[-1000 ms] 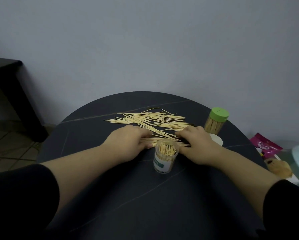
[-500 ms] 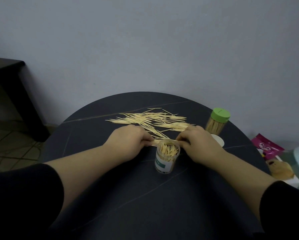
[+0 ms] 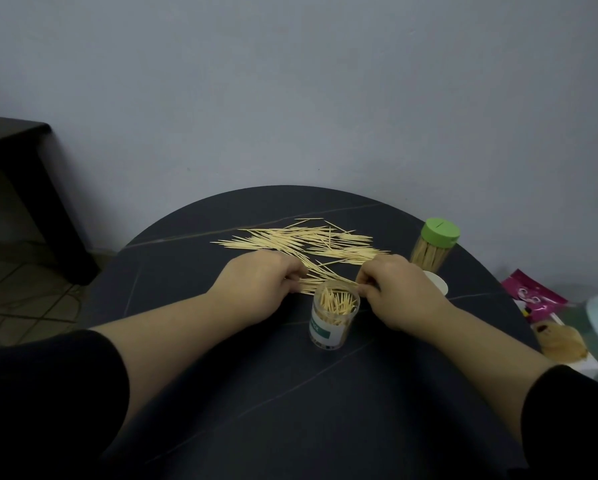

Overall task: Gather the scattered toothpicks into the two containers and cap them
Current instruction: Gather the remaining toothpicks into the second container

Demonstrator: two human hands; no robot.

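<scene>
Round dark table [image 3: 290, 403], one, seen from beside the seated person. Item: loose toothpicks [image 3: 301, 237], a broad drift across the far half of the top, most lying roughly left to right. Item: open container [image 3: 332, 323], clear with a green-and-white label, upright, uncapped, partly filled with picks standing on end. Item: second container [image 3: 431, 252], green lid on, upright at the right edge, well apart from the drift. Item: white cap [image 3: 439, 285], lying on the table just behind the right wrist. Item: left hand [image 3: 259, 289] and right hand [image 3: 398, 292], both curled, each pinching one end of a small bundle [image 3: 313, 283] drawn from the near edge of the drift. The bundle lies level or nearly so, long axis left to right, strung between the two sets of fingers and just behind the open container's mouth; whether it has left the tabletop cannot be told. The right hand sits closer to the rim. Judgement: the bundle must be tipped onto its end before it will drop in, so one hand will probably have to let go.
</scene>
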